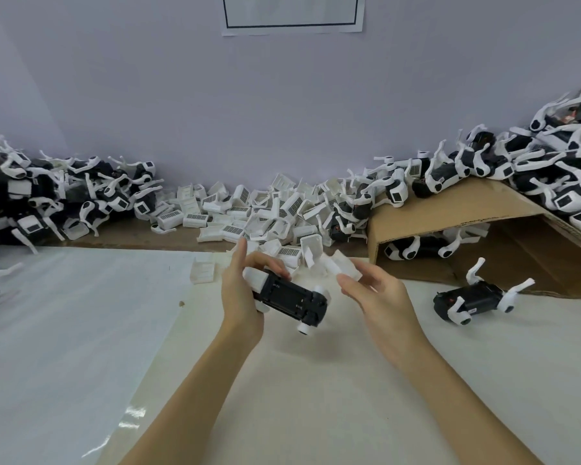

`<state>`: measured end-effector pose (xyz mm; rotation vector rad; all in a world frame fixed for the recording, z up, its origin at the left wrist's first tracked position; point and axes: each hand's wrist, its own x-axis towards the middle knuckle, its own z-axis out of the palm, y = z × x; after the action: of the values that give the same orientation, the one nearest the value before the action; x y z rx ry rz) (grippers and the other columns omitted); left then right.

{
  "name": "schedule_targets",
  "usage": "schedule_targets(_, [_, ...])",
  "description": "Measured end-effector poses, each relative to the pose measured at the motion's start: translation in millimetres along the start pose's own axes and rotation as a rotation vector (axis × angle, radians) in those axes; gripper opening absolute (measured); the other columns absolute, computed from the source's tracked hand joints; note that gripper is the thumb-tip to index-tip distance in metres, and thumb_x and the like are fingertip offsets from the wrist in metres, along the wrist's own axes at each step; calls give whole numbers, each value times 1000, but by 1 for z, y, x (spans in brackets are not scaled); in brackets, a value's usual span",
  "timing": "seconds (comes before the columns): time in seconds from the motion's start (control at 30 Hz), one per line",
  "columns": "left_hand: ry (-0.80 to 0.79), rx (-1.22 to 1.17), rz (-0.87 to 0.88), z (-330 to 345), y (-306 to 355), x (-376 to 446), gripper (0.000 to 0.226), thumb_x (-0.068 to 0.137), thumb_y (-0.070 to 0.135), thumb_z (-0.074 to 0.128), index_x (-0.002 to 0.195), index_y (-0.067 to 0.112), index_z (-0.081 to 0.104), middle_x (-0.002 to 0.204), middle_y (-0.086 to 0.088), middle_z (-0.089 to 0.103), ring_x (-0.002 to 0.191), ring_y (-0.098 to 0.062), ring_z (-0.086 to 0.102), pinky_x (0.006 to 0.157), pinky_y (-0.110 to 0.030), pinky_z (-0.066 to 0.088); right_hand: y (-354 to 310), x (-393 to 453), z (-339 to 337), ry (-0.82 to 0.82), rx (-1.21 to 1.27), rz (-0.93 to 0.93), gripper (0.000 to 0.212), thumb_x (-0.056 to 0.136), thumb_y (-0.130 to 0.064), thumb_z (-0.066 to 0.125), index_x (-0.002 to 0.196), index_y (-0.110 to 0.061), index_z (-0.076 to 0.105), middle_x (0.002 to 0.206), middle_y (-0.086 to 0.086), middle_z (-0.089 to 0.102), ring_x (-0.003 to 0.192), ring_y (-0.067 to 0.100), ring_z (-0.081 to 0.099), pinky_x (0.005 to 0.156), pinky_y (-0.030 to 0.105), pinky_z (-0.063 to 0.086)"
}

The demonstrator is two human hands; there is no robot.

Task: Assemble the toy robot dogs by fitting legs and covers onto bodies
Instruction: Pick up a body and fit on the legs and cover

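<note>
My left hand (240,297) grips a black toy dog body (291,298) above the white table, its underside facing up. White legs and a white end piece show on that body. My right hand (373,290) is just to the right of the body and pinches a white cover (344,266) between thumb and fingers. A heap of loose white covers (265,209) lies along the back of the table behind both hands.
Piled dogs fill the back left (47,196) and back right (534,169). A cardboard sheet (450,209) leans at the right, with a dog (416,246) under it. Another dog (477,298) lies on the table to the right. A loose cover (202,271) sits left of my hands.
</note>
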<state>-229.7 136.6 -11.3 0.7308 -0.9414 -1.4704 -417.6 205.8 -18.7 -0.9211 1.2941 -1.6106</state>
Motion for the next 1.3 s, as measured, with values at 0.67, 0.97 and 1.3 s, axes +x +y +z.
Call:
schedule_targets(0.67, [138, 76, -29, 15, 0, -13, 68, 109, 51, 46, 57, 10, 62, 77, -11, 65, 88, -29, 60, 92, -45, 41, -6, -8, 1, -104, -201, -417, 22, 94, -31, 70, 111, -39, 82, 107, -6, 78, 93, 19, 73, 80, 25, 54])
schedule_targets(0.97, [315, 15, -181, 18, 0, -15, 67, 109, 52, 46, 57, 21, 73, 108, -14, 78, 110, -35, 69, 78, -42, 54, 0, -20, 14, -321, -809, -690, 51, 100, -23, 71, 147, -36, 58, 136, -17, 64, 131, 7, 52, 115, 34, 39])
schedule_targets(1.3, [288, 66, -220, 26, 1, -21, 67, 113, 46, 40, 68, 12, 78, 103, -14, 79, 89, -28, 72, 54, -25, 52, -10, -21, 2, -456, -863, -583, 52, 96, -16, 66, 141, -41, 59, 137, -25, 55, 137, 0, 45, 114, 23, 34])
